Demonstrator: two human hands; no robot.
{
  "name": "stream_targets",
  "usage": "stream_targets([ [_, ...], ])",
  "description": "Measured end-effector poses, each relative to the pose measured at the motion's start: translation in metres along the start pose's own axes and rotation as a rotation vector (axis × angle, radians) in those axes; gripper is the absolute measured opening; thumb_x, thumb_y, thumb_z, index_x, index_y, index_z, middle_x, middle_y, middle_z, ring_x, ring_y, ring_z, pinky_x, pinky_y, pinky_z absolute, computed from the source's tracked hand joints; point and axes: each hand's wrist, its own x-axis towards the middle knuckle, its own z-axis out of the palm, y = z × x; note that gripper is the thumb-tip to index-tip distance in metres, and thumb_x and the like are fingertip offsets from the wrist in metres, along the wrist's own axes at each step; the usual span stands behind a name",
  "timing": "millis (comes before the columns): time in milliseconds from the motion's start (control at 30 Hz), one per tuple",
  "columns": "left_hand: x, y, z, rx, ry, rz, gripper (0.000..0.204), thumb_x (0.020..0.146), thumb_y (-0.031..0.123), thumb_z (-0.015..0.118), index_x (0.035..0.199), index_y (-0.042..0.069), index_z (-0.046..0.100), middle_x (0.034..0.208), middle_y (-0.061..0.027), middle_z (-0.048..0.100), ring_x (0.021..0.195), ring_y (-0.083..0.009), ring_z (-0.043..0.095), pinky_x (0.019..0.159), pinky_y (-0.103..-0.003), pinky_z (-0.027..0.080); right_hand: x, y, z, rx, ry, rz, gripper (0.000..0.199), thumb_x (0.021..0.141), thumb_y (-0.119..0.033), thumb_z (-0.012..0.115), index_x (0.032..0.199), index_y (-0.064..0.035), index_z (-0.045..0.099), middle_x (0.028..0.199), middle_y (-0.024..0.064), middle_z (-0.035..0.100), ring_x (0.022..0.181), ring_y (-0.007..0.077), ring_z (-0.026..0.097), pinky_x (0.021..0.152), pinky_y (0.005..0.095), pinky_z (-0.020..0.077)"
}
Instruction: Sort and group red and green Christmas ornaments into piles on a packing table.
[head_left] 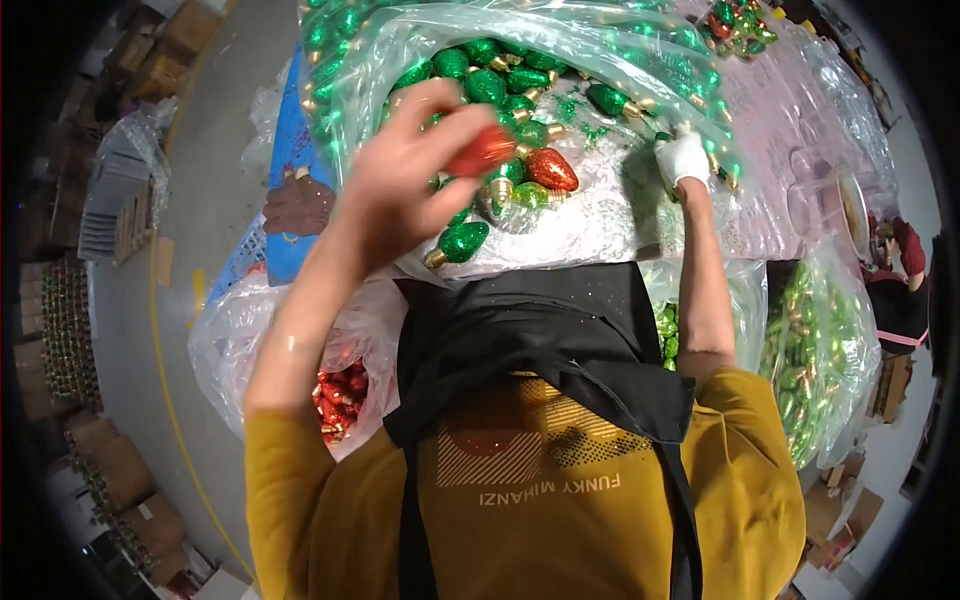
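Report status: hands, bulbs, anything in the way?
Left hand pinching a red glitter bulb above the table. Right hand, white-gloved, resting on the bag of green bulbs. Loose red and green bulbs lying under the left hand.

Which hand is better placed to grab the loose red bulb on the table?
Left. The left hand, already holding a red bulb, hovers right beside the loose red bulb; the gloved right hand sits farther off, by the green bulbs.
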Motion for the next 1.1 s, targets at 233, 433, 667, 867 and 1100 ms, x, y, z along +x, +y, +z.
stream_targets([
  [233, 0.046, -0.035, 0.081, 0.010, -0.730, 0.121, 0.054, 0.072, 0.010, 0.071, 0.123, 0.006, 0.052, 0.117, -0.0127, 0.051, 0.106, -0.0330, 0.053, 0.090, -0.038, 0.045, 0.027, 0.073, 0.019, -0.088, -0.065, -0.033, 0.058, 0.077, -0.027, 0.060, 0.131, -0.0112, 0.048, 0.121, 0.0221, 0.057, 0.111, 0.0359, 0.055, 0.092, 0.0410, 0.0453],
  [433, 0.021, -0.022, 0.082, -0.003, -0.622, 0.110, 0.055, 0.076, 0.015, 0.069, 0.127, 0.006, 0.048, 0.121, -0.0145, 0.048, 0.110, -0.0336, 0.050, 0.095, -0.039, 0.043, 0.027, 0.055, -0.003, -0.267, -0.044, -0.177, 0.064, 0.076, -0.034, 0.067, 0.132, -0.0110, 0.048, 0.127, 0.0224, 0.053, 0.113, 0.0376, 0.054, 0.094, 0.0422, 0.0435],
  [667, -0.015, -0.011, 0.092, 0.295, -0.563, 0.283, 0.049, 0.080, 0.015, 0.055, 0.126, -0.001, 0.047, 0.123, -0.0181, 0.048, 0.118, -0.0334, 0.045, 0.098, -0.038, 0.040, 0.020, 0.050, -0.016, 0.065, -0.130, -0.159, 0.061, 0.076, -0.037, 0.068, 0.127, -0.0086, 0.051, 0.114, 0.0166, 0.061, 0.105, 0.0314, 0.058, 0.090, 0.0391, 0.0450],
  [867, -0.047, -0.015, 0.106, 0.428, -0.172, 0.267, 0.047, 0.076, 0.006, 0.053, 0.123, -0.001, 0.050, 0.113, -0.0136, 0.051, 0.114, -0.0317, 0.047, 0.095, -0.041, 0.040, -0.107, -0.078, -0.095, 0.747, -0.377, -0.716, 0.060, 0.074, -0.042, 0.071, 0.112, 0.0010, 0.055, 0.083, 0.0171, 0.066, 0.077, 0.0250, 0.064, 0.072, 0.0366, 0.0514],
  [1100, -0.056, -0.023, 0.108, 0.116, -0.130, 0.138, 0.040, 0.077, 0.009, 0.055, 0.117, 0.004, 0.057, 0.120, -0.0116, 0.051, 0.114, -0.0280, 0.048, 0.100, -0.040, 0.037, -0.087, -0.168, -0.094, 0.105, -0.754, -0.861, 0.058, 0.071, -0.044, 0.072, 0.109, -0.0013, 0.059, 0.082, 0.0174, 0.067, 0.076, 0.0318, 0.066, 0.071, 0.0384, 0.0514],
])
